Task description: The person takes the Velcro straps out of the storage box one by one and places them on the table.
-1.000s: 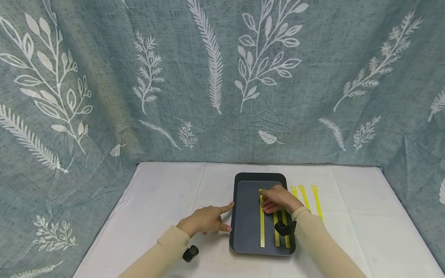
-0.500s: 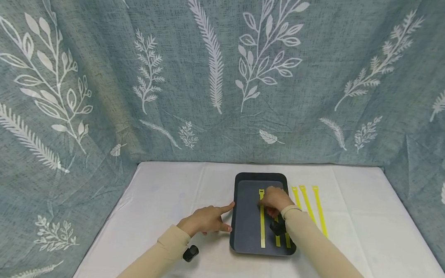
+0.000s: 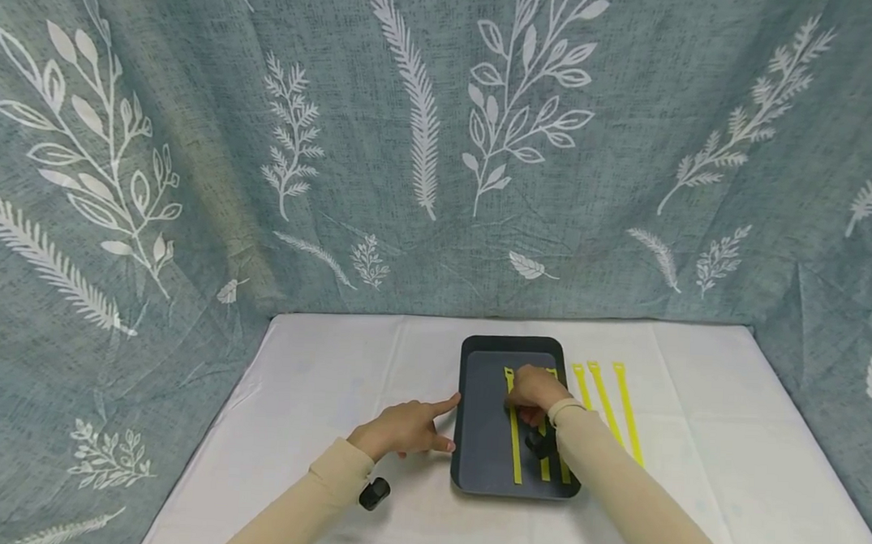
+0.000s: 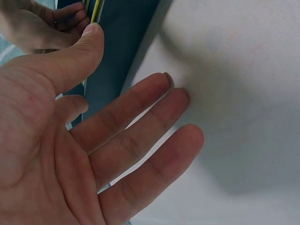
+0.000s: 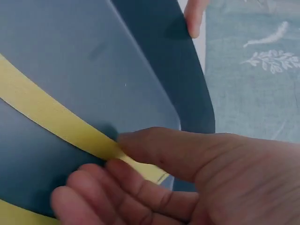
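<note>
A dark grey tray (image 3: 481,444) with raised walls sits on the white cloth. Inside it lie yellow slotted-head cable straps, roughly side by side. My right hand (image 3: 536,394) is over the tray and pinches the leftmost cable strap (image 3: 515,450) between thumb and index finger near its slotted end. In the right wrist view this strap (image 5: 56,110) bows up from the tray floor. Two more straps (image 3: 545,470) lie to its right, partly hidden by the hand. My left hand (image 3: 405,429) touches the tray's left wall with extended index finger and thumb; its other fingers are loosely straight.
Three more yellow straps (image 3: 626,406) lie on the white cloth (image 3: 707,430) right of the tray, partly behind the right sleeve (image 3: 617,483). A patterned blue-green curtain (image 3: 437,256) hangs behind and along both sides of the table.
My right hand has moved from the strap's slotted end slightly toward me and now pinches it. The strap has tilted, its slotted end leftward. My left hand stays in place.
</note>
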The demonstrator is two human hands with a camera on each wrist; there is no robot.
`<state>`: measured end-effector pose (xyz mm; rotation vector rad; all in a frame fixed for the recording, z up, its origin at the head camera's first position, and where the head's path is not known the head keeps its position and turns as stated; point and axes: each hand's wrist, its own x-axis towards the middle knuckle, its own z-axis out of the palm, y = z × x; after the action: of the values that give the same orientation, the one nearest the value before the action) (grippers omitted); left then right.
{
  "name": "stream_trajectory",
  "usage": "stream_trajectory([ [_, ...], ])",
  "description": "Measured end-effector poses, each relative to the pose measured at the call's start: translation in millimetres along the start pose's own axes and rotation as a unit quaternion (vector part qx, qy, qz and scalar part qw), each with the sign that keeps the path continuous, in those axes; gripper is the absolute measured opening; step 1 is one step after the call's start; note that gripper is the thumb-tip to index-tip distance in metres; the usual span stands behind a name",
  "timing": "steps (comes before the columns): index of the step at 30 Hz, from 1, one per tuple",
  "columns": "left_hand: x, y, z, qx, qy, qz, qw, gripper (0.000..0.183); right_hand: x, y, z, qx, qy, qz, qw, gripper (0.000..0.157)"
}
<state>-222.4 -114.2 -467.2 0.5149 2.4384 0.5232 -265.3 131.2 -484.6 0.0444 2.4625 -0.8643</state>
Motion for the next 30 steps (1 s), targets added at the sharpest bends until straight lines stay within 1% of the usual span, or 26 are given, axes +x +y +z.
stream_trajectory([
  [3,0.3,0.2,-1.3,0.002,0.004,0.002,1.0000,0.081,1,2,-1.1,0.049,-0.009,-0.007,0.999,0.020],
  [6,1.6,0.1,-2.4,0.004,0.004,-0.001,1.0000,0.082,0,4,-0.5,0.126,-0.016,-0.007,0.992,0.020],
  [9,2.6,0.2,-2.8,0.004,0.001,-0.007,1.0000,0.082,-1,6,1.1,0.209,-0.028,-0.013,0.977,0.019],
  [11,3.0,0.5,-2.3,0.002,-0.002,-0.012,0.9999,0.082,0,7,2.4,0.259,-0.033,-0.021,0.965,0.021],
  [14,2.8,0.7,-1.0,-0.001,-0.005,-0.016,0.9999,0.081,1,9,3.6,0.318,-0.034,-0.036,0.947,0.027],
  [17,3.1,0.7,-0.2,0.002,-0.003,-0.019,0.9998,0.080,2,11,3.3,0.361,-0.028,-0.057,0.931,0.034],
  [19,3.6,0.7,-0.4,0.005,-0.001,-0.019,0.9998,0.080,2,11,1.8,0.380,-0.020,-0.066,0.922,0.038],
  [23,4.1,0.0,-0.7,0.012,0.000,-0.014,0.9998,0.080,-1,13,-3.8,0.401,-0.009,-0.087,0.912,0.042],
  [30,2.4,0.0,-1.9,0.008,-0.001,0.001,1.0000,0.080,-7,15,-15.1,0.407,0.007,-0.103,0.907,0.038],
])
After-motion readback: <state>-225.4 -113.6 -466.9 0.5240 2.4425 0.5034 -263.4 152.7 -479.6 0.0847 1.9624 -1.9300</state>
